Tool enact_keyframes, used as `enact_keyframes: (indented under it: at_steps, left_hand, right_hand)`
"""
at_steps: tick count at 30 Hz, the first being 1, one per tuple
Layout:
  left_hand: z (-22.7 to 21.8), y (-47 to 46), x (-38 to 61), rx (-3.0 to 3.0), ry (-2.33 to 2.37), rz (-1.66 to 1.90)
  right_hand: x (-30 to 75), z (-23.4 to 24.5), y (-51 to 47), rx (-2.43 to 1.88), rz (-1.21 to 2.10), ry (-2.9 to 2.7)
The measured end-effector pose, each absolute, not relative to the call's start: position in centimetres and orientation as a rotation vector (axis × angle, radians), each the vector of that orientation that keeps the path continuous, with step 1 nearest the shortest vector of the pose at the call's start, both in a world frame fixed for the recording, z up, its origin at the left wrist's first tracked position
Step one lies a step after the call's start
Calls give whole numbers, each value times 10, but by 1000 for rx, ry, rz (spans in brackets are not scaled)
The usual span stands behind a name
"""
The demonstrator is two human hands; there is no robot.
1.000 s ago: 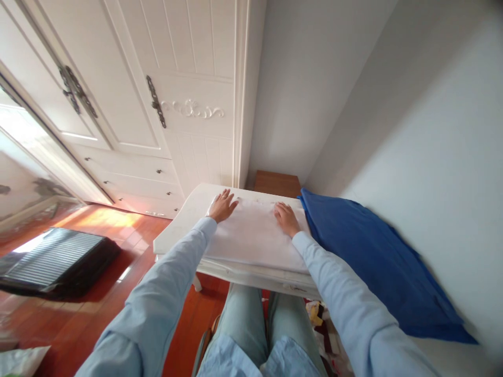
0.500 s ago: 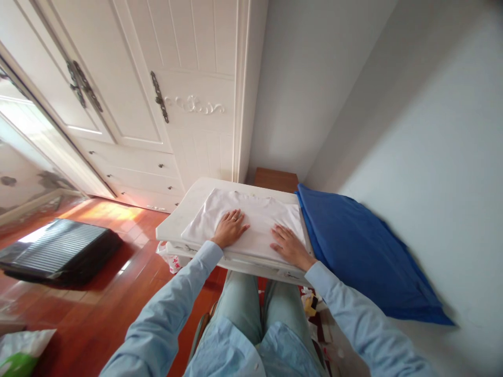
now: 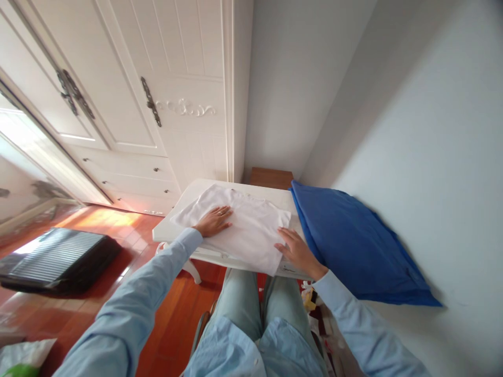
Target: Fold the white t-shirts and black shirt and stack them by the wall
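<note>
A white folded garment lies on a small white table in front of my knees, its near corner hanging over the table's front edge. My left hand rests flat on the garment's left part, fingers stretched out. My right hand lies at the garment's near right edge, fingers spread, touching the cloth and the table's edge. Both arms wear light blue sleeves.
A blue cloth lies right of the table against a white wall. A white wardrobe with dark handles stands behind. A black suitcase lies on the red wooden floor at left. Colourful clutter sits below the table.
Both hands slid from the garment's far edge back toward me. The garment has turned and its near corner now hangs over the table's front edge.
</note>
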State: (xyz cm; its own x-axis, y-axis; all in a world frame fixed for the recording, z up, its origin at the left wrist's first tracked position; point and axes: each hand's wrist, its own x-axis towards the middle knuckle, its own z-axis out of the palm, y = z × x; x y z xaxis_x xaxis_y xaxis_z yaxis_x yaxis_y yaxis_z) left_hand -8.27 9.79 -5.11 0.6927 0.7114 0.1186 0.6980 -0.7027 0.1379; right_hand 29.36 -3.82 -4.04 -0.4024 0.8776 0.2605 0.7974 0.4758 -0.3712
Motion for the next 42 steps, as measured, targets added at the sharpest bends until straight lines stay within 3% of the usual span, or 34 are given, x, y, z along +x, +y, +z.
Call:
enact_keyframes:
  at_steps: [4, 11, 20, 26, 31, 35, 42]
  left_hand:
    - [-47, 104, -86, 2804, 1127, 220]
    - [-49, 107, -92, 2783, 1125, 239]
    - [-45, 114, -87, 2382, 1171, 723]
    - [-31, 81, -118, 1858, 1978, 1230]
    - [-30, 50, -155, 1442, 2572, 764]
    - [-22, 58, -167, 1381, 2483, 670]
    - [-8, 86, -158, 1237, 2072, 1026]
  right_hand:
    - [284, -36, 17, -1496, 142, -2331]
    - [305, -70, 51, -1705, 45, -2404]
    - [304, -51, 61, -1789, 38, -2155]
    - [301, -36, 73, -2150, 148, -2034]
    - [309, -32, 93, -2125, 526, -1826]
    - [310, -29, 98, -2070, 669, -1775]
    - [295, -15, 82, -1802, 780, -1546]
